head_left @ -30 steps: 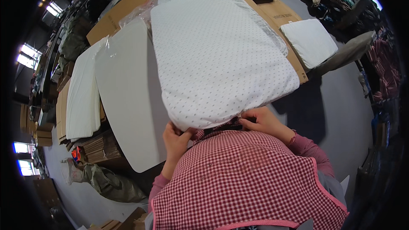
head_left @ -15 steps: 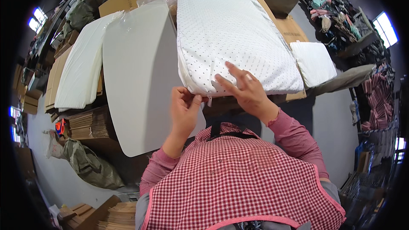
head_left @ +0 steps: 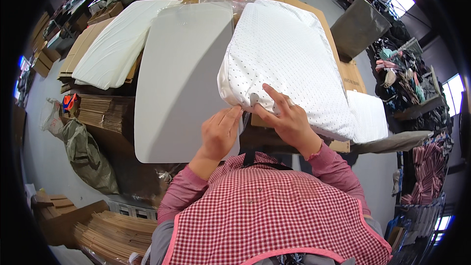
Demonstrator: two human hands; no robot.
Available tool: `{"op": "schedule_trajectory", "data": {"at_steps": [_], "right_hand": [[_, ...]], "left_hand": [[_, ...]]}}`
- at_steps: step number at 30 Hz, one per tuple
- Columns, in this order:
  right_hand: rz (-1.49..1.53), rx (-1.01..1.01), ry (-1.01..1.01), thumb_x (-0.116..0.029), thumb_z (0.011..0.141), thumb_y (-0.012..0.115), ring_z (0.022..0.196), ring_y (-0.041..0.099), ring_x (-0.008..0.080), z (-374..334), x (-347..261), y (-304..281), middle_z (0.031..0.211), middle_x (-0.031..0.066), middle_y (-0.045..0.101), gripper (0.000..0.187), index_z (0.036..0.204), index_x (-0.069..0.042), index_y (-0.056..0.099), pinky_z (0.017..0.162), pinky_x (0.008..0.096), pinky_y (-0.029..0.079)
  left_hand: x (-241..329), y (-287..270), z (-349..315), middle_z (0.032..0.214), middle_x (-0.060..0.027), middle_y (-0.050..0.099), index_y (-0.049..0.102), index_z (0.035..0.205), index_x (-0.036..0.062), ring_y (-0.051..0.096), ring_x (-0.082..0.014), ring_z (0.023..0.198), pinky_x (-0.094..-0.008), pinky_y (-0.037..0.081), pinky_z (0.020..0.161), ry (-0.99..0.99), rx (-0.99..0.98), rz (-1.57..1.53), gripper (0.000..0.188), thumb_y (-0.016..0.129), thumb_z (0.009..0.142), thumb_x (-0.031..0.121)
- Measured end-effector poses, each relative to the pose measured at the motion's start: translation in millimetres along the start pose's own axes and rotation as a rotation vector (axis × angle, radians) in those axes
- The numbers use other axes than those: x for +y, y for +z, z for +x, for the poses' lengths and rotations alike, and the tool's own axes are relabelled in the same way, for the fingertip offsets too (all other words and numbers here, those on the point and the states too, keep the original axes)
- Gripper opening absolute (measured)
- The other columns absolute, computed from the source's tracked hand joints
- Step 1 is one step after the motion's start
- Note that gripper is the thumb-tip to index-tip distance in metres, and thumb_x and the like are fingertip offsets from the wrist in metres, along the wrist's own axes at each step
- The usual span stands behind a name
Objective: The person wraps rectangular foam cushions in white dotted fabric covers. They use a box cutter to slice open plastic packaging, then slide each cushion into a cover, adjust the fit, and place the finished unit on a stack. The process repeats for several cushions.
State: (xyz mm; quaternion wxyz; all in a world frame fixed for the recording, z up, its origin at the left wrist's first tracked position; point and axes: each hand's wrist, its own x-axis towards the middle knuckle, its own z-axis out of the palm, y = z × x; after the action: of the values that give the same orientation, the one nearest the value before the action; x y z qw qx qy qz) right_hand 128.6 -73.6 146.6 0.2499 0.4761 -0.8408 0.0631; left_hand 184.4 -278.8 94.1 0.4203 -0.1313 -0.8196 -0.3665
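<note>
A thick white pad in a grey-dotted fabric cover (head_left: 289,54) lies in front of me, its length running away from me. At its near left corner, my left hand (head_left: 220,130) pinches the edge of the cover with thumb and fingers together. Whether a zipper pull is in that pinch is hidden. My right hand (head_left: 289,120) rests on the near end of the cover, just right of the left hand. Its fingers are apart, with the index finger stretched across the dotted fabric. The fabric wrinkles around this corner.
Left of the pad lies a smooth pale grey board (head_left: 184,83), then a plastic-wrapped white pad (head_left: 117,44). A small white pad (head_left: 367,117) sits at the right. Stacked flat cardboard (head_left: 100,113) and a green sack (head_left: 86,154) stand at lower left.
My view has shifted, so the scene sits differently. The left fingers have closed tighter at the cover's corner, and my right hand has come nearer to them. The near left corner looks more bunched up.
</note>
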Motion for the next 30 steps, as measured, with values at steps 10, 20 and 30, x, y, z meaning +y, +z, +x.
{"op": "schedule_trajectory", "data": {"at_steps": [10, 20, 30], "right_hand": [[0.036, -0.085, 0.025, -0.011, 0.085, 0.058, 0.111, 0.062, 0.0325, -6.9, 4.0, -3.5, 0.142, 0.0118, 0.049, 0.041, 0.124, -0.024, 0.057, 0.083, 0.0377, 0.056], [0.119, -0.118, 0.075, -0.021, 0.09, 0.056, 0.115, 0.06, 0.0332, -35.4, 6.1, 15.8, 0.137, 0.0075, 0.055, 0.035, 0.125, -0.023, 0.058, 0.092, 0.0432, 0.051], [-0.316, 0.119, 1.892, -0.036, 0.079, 0.076, 0.122, 0.048, 0.0355, -233.1, 87.4, -7.8, 0.136, 0.0194, 0.049, 0.068, 0.134, -0.005, 0.048, 0.105, 0.0454, 0.038]], "left_hand": [[-18.3, -22.7, 4.5, 0.097, -0.0063, 0.068, 0.069, 0.087, 0.006, 0.065, -0.0249, 0.082, -0.033, 0.05, 0.073, -0.155, 0.078, 0.123, 0.006, 0.07, 0.082, 0.004], [-116.8, 66.5, 62.1, 0.121, -0.011, 0.064, 0.057, 0.125, -0.0052, 0.062, -0.0201, 0.103, -0.0337, 0.049, 0.089, -1.128, -0.251, -1.379, 0.045, 0.062, 0.095, 0.028], [-44.5, 62.8, 69.6, 0.135, -0.0238, 0.052, 0.038, 0.142, -0.0075, 0.056, -0.0374, 0.119, -0.0454, 0.043, 0.105, -0.988, -0.551, -1.309, 0.078, 0.062, 0.071, 0.016]]}}
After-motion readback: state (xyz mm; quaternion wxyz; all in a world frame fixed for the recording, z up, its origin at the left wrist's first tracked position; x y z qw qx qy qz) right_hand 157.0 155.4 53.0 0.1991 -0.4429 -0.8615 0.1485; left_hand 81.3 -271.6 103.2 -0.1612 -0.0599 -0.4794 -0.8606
